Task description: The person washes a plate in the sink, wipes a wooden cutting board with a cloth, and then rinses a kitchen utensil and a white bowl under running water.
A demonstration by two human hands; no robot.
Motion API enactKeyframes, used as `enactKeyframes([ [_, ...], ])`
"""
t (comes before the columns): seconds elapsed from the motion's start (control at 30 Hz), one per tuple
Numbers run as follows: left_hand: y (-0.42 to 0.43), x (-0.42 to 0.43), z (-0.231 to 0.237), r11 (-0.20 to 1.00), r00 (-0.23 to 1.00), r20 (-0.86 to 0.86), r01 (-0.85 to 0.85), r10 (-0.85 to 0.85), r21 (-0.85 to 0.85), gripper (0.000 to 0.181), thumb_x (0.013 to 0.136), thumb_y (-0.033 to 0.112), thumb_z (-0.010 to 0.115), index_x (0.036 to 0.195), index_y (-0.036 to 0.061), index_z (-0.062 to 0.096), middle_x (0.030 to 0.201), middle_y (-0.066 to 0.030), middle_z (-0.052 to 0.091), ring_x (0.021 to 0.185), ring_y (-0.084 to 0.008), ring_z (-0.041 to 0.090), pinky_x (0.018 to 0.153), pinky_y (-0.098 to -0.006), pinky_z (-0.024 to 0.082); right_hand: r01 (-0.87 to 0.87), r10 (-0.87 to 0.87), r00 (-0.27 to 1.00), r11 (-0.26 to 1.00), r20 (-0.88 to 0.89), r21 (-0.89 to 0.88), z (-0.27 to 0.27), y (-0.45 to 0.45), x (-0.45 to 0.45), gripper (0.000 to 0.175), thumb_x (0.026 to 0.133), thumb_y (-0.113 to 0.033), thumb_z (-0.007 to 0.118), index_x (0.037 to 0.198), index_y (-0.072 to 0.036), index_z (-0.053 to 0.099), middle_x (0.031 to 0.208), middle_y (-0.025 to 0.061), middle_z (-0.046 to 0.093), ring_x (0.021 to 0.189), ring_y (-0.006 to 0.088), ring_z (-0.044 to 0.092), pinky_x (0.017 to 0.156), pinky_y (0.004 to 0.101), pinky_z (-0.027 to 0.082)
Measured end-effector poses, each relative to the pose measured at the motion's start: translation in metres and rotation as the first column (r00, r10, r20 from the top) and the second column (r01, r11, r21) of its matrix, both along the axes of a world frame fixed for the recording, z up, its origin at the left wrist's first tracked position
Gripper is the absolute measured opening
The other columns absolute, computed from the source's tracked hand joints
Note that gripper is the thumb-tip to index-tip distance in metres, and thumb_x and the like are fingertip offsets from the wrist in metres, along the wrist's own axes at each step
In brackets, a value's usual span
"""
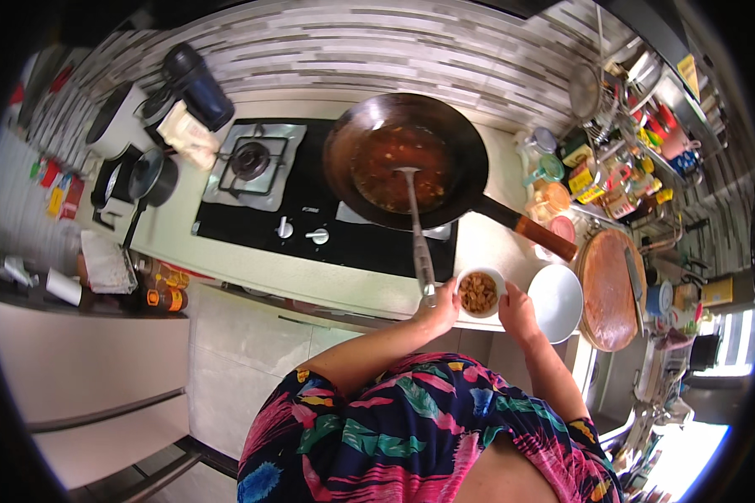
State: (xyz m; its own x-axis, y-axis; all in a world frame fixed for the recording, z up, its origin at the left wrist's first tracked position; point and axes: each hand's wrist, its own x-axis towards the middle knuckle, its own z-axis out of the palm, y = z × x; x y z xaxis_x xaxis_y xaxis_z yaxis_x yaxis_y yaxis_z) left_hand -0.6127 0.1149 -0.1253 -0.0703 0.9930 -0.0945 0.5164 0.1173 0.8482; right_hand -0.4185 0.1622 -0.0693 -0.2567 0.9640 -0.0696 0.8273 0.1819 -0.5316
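Observation:
Between my two hands is a small white bowl (458, 288) of brown, crumbly pieces of food (478, 293). My left hand (439, 309) grips its left side, close by the handle end of a metal spatula (420, 245). My right hand (518, 311) holds the bowl's right side. The spatula's blade rests in reddish-brown liquid (384, 157) inside a dark wok (472, 151), which stands over the right part of the black gas hob (365, 248). The wok's wooden handle (546, 239) points to the lower right.
An empty white bowl (555, 303) and a round wooden chopping board (604, 289) with a knife (634, 280) lie to the right. Jars (546, 168) and bottles line the back right. A small dark pan (163, 179) stands left of the bare burner (250, 161).

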Motion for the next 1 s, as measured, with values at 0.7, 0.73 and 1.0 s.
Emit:
enactKeyframes([
  [0.7, -0.198, -0.356, 0.065, 0.883, 0.887, -0.024, -0.462, 0.461, -0.080, 0.033, 0.087, 0.013, 0.051, 0.119, 0.0071, 0.055, 0.088, -0.0243, 0.065, 0.082, -0.0427, 0.063, 0.071, -0.0502, 0.050, -0.557, 0.560, 0.826, 0.829, -0.070, 0.059, 0.013, -0.101, -0.397, 0.032, 0.084, -0.012, 0.056, 0.111, 0.005, 0.057, 0.071, 0.0277, 0.062, 0.063, 0.0415, 0.064, 0.059, 0.0491, 0.053],
  [0.73, -0.199, -0.384, 0.065, 0.865, 0.868, -0.012, -0.496, 0.496, -0.075, 0.032, 0.087, 0.012, 0.051, 0.118, 0.0072, 0.056, 0.086, -0.0243, 0.065, 0.080, -0.0428, 0.063, 0.069, -0.0499, 0.050, -0.605, 0.604, 0.793, 0.796, -0.080, 0.019, 0.020, -0.098, -0.430, 0.035, 0.084, -0.011, 0.056, 0.115, 0.006, 0.055, 0.071, 0.0269, 0.063, 0.063, 0.0414, 0.064, 0.059, 0.0489, 0.053],
  [1.0, -0.187, -0.614, 0.060, 0.830, 0.803, -0.215, -0.548, 0.557, 0.105, 0.031, 0.087, 0.010, 0.053, 0.116, 0.0018, 0.059, 0.078, -0.0171, 0.067, 0.068, -0.0300, 0.066, 0.063, -0.0402, 0.051, -0.613, 0.581, 0.774, 0.787, -0.249, -0.068, -0.004, -0.078, -0.671, 0.022, 0.085, -0.013, 0.054, 0.102, 0.001, 0.055, 0.075, 0.0268, 0.062, 0.071, 0.0435, 0.063, 0.065, 0.0512, 0.052],
])
